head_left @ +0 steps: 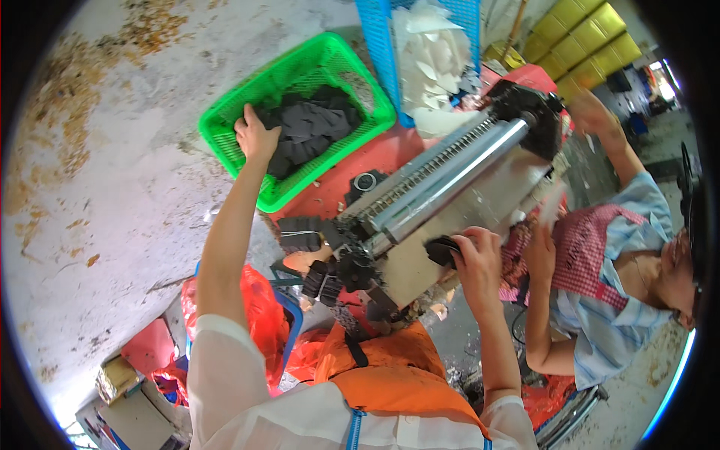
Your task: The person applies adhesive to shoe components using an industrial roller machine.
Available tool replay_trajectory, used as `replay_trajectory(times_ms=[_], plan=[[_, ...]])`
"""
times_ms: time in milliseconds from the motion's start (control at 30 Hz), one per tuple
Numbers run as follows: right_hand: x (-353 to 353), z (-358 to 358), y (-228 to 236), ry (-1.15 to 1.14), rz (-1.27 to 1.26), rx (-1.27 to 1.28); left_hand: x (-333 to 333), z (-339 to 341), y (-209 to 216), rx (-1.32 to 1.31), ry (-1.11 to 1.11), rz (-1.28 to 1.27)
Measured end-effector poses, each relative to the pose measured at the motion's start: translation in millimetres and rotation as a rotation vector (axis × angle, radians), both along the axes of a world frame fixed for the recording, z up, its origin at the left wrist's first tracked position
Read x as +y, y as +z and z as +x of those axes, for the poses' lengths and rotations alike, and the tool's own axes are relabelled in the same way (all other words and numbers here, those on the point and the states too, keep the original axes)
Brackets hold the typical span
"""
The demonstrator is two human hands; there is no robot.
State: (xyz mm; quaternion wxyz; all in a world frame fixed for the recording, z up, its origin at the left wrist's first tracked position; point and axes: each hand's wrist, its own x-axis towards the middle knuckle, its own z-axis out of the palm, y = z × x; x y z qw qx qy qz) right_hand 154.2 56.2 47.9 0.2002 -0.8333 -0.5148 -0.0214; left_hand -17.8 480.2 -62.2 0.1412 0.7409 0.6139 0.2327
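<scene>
- Over at the far left, the left hand (256,135) is reaching into the green plastic basket (225,112), fingers curled down into the heap of dark grey pieces (311,127). Looks like it's closing on one or a few of them, but the palm hides the fingertips, so I can't tell if anything is really pinched.
- Near the middle, the right hand (476,259) is wrapped around a black pad-like piece (441,250) and presses it against the near side of the roller machine (450,180). My guess is it's held there to line up with the rollers.
- That machine sits tilted on a red table (337,180), with two long metal rollers running side by side. The basket sits just left of it, so the pile is easy to reach without moving.
- More dark pieces sit stacked at the machine's near left end (300,232), at least two little stacks.
- One blue basket (382,45) stands behind, full of white cut-outs (431,60).
- On the right, one co-worker (607,262) in a light blue shirt and red checked apron works the machine's far side, both hands near it.
- Far right, a stack of yellow crates (581,41).
</scene>
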Motion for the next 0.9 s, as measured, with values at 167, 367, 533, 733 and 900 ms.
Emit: replay_trajectory(times_ms=[167, 367, 533, 733, 900], plan=[[13.0, 8.4, -15.0, 0.022, 0.240, 0.448, -110.2, 80.6, 16.4, -0.431, -1.176, -0.889], [-9.4, 26.6, -7.1, 0.091, -0.004, 0.796, -158.9, 113.8, 58.8, -0.133, -1.268, -0.852], [4.5, 16.9, -26.1, 0.132, 0.087, 0.043, -125.3, 114.6, 73.9, -0.636, -0.795, -1.423], [7.0, 20.3, -15.2, 0.062, 0.343, 1.053, -139.3, 106.8, 59.8, -0.475, -1.012, -1.565], [-0.9, 21.6, -15.3, 0.111, -0.022, 0.200, -135.6, 107.0, 60.6, -0.473, -0.953, -1.342]])
